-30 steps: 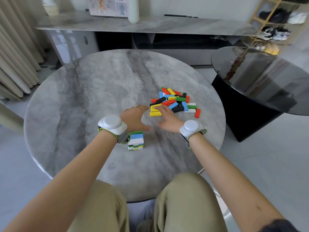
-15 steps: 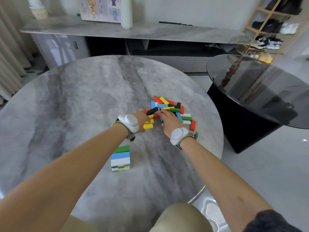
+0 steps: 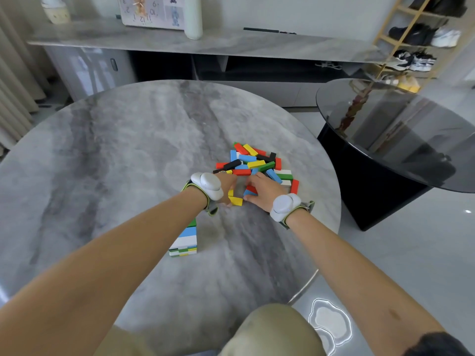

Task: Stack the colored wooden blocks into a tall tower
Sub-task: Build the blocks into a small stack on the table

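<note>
Left hand (image 3: 226,185) and right hand (image 3: 265,191) rest at the block pile's (image 3: 257,163) near edge — whether either grips anything, I can't tell.

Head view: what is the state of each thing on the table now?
Tower: upright, short, unfinished.
Loose blocks: unstacked, lying in a heap.
Left hand: at the heap's near edge; grip unclear.
Right hand: resting on the heap; grip unclear.

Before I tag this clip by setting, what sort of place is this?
Most likely a home living room. A wooden shoe rack holding sneakers stands at the far right, a long marble-topped sideboard runs along the wall, and curtains hang at the left.
</note>
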A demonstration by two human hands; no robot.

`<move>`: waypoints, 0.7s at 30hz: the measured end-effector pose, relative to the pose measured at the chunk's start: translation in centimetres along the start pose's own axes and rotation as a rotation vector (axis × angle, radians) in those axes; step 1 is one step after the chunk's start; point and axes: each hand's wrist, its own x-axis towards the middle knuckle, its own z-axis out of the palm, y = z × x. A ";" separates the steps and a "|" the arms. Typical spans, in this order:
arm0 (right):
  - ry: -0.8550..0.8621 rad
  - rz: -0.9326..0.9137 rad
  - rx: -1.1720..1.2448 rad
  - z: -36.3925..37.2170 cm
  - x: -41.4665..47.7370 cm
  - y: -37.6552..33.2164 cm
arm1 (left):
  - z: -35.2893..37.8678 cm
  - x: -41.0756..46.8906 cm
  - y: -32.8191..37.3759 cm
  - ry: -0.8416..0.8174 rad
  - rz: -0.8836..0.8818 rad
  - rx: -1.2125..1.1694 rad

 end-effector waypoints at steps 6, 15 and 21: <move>0.034 0.030 -0.038 0.5 -1.8 -0.9 | 0.5 0.3 0.5 0.033 0.007 0.059; -0.244 -0.103 0.012 -1.1 -2.9 -0.4 | 0.4 0.3 1.0 0.003 -0.066 0.056; -0.201 -0.040 0.082 -1.2 -3.2 -1.3 | 0.5 0.0 1.6 -0.022 -0.130 0.092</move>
